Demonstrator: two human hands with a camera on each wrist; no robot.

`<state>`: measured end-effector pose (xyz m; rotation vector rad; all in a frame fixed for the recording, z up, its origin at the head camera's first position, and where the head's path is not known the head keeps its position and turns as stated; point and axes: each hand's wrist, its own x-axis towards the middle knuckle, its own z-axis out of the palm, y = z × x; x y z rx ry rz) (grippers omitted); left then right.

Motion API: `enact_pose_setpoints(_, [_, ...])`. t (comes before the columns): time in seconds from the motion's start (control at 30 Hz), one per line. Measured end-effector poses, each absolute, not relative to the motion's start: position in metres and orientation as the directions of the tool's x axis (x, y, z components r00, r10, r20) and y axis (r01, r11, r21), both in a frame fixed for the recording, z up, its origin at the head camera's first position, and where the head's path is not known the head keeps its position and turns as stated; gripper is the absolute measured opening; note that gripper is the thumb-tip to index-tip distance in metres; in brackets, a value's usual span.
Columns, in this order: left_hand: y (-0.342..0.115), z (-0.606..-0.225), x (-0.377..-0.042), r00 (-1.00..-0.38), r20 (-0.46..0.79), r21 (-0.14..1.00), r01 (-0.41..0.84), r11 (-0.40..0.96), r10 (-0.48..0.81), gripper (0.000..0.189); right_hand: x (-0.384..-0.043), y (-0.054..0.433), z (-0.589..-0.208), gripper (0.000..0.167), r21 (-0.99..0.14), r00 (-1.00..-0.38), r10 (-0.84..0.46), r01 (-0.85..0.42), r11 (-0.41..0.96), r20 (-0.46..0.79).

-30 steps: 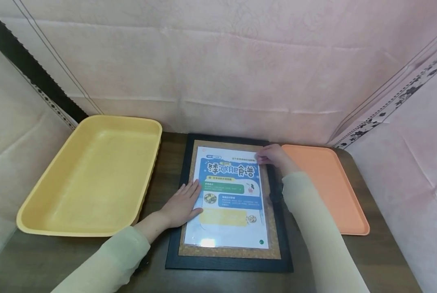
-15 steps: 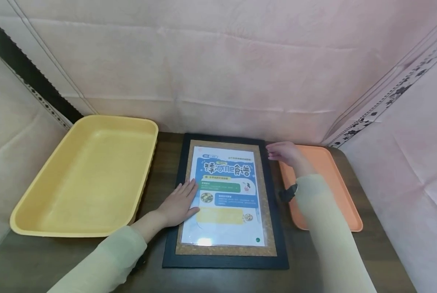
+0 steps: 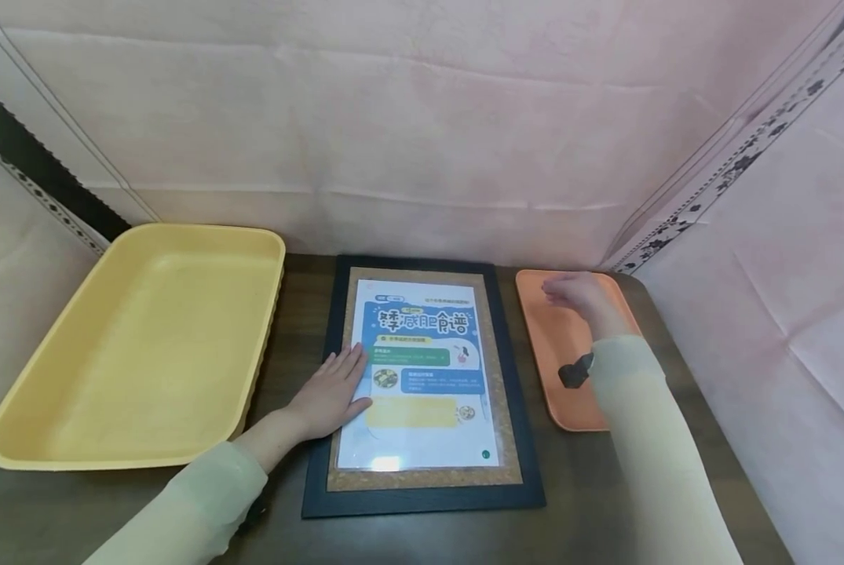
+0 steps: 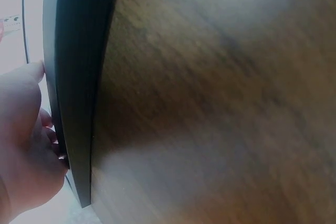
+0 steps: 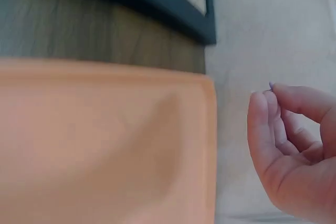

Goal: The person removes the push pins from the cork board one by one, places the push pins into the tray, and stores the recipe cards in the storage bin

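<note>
In the head view a black-framed cork board (image 3: 436,501) lies on the table, with a printed poster in blue, green and yellow (image 3: 422,443) on its cork. My left hand (image 3: 326,396) rests flat over the board's left side, fingertips on the poster's edge. The left wrist view shows that hand by the black frame (image 4: 79,93). Over the orange tray (image 3: 549,345), my right hand (image 3: 582,300) is raised. Its thumb and fingertips pinch a tiny purple pointed thing (image 5: 271,85), seen in the right wrist view and mostly hidden by the fingers.
A large, deep yellow tray (image 3: 135,345) stands left of the board. The orange tray lies to its right, near the table's back edge. Pale cloth walls (image 3: 429,141) enclose the back and both sides. Dark wood table (image 3: 591,502) shows around the board.
My right hand has left the poster's upper right corner and moved right, over the orange tray. The left hand stays on the poster's left edge. The head view has shifted slightly right.
</note>
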<state>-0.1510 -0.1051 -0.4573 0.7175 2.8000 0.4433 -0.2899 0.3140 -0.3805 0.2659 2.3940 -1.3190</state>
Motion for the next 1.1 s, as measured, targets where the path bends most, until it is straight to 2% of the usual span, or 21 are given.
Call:
enact_pose_setpoints(0.27, [-0.106, -0.459, -0.152, -0.859, -0.123, 0.338, 0.434, 0.835, 0.496, 0.074, -0.288, 0.33, -0.393, 0.048, -0.743, -0.922, 0.085, 0.356, 0.567, -0.377])
enact_pose_setpoints(0.43, [-0.106, -0.461, -0.152, -0.857, -0.134, 0.338, 0.433, 0.836, 0.498, 0.074, -0.284, 0.337, -0.403, 0.03, -0.717, -0.928, 0.107, 0.344, 0.606, -0.356])
enact_pose_setpoints(0.53, [-0.106, -0.459, -0.152, -0.856, -0.131, 0.341, 0.434, 0.834, 0.5, 0.074, -0.284, 0.339, -0.41, 0.023, -0.729, -0.92, 0.109, 0.367, 0.577, -0.377])
enact_pose_setpoints(0.77, [-0.105, -0.458, -0.153, -0.853, -0.129, 0.334, 0.442, 0.832, 0.505, 0.073, -0.286, 0.341, -0.425, 0.036, -0.703, -0.871, 0.167, 0.475, 0.529, -0.462])
enact_pose_setpoints(1.1, [-0.105, -0.457, -0.152, -0.855, -0.122, 0.336, 0.442, 0.831, 0.504, 0.072, -0.287, 0.339, -0.432, 0.041, -0.71, -0.858, 0.167, 0.498, 0.497, -0.485])
